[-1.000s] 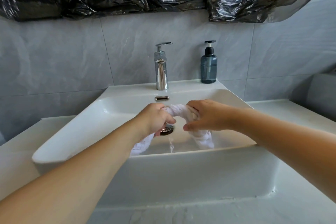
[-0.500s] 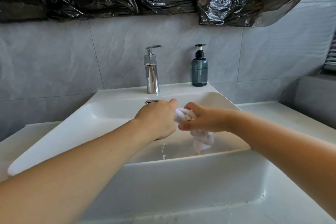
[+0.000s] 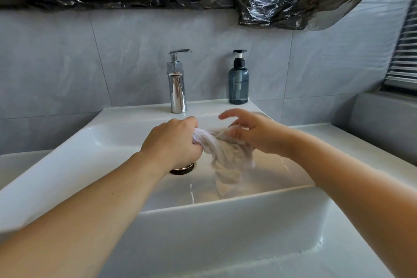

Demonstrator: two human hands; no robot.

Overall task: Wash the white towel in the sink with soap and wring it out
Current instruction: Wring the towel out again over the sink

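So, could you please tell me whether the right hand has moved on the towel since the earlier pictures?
Yes: the right hand has opened, fingers lifting off the towel toward the soap bottle.

The towel [image 3: 228,160] is being held over the sink [image 3: 225,221], between the left hand [image 3: 173,144] and right hand [image 3: 259,135]. Behind, the tap [image 3: 178,88] is standing left of the soap bottle [image 3: 238,81].

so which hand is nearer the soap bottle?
Right. The right hand reaches out just below and in front of the soap bottle; the left hand grips the towel further left, under the tap.
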